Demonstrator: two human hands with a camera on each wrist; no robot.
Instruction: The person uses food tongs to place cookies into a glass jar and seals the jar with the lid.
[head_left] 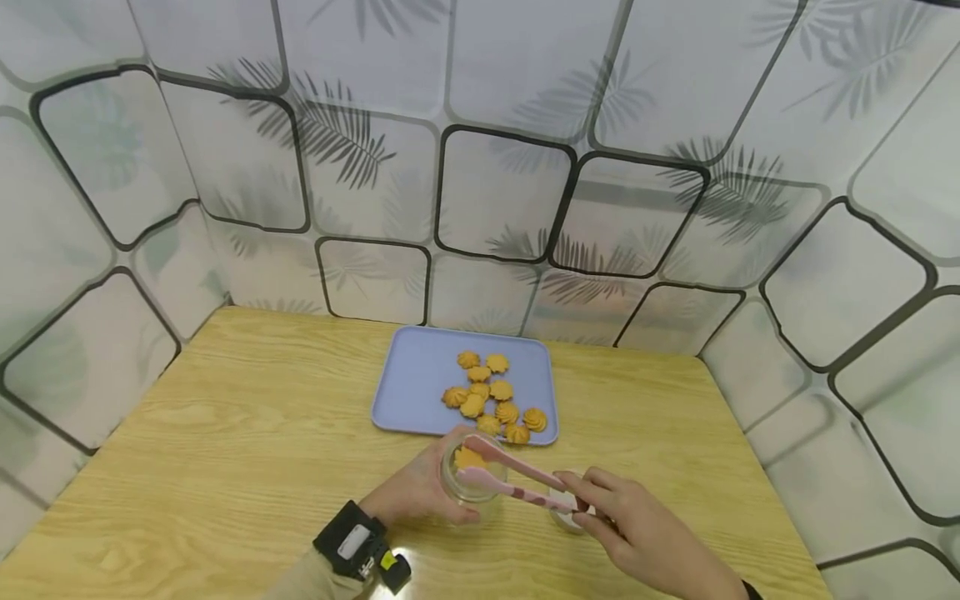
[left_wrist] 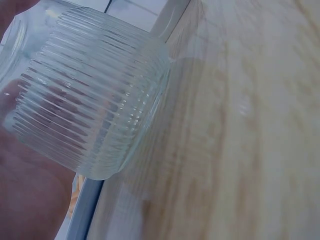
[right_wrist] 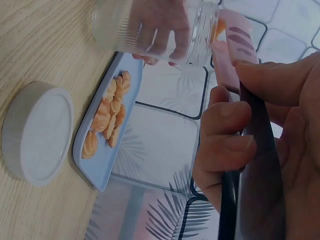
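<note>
My left hand holds a ribbed clear glass jar round its side, with the jar's mouth facing up. In the left wrist view the jar's lower part looks bare, and its base is at or just above the table. My right hand grips pink tongs, whose long arms reach leftward over the jar's mouth. A golden cookie shows between the tong tips at the mouth; whether the tips squeeze it is hard to tell. Under the tongs, a round white lid lies on the table near my right hand.
Behind the jar, a blue-grey tray holds several swirled golden cookies, mostly on its right side. The wooden table is bounded by patterned curtains at the back and both sides.
</note>
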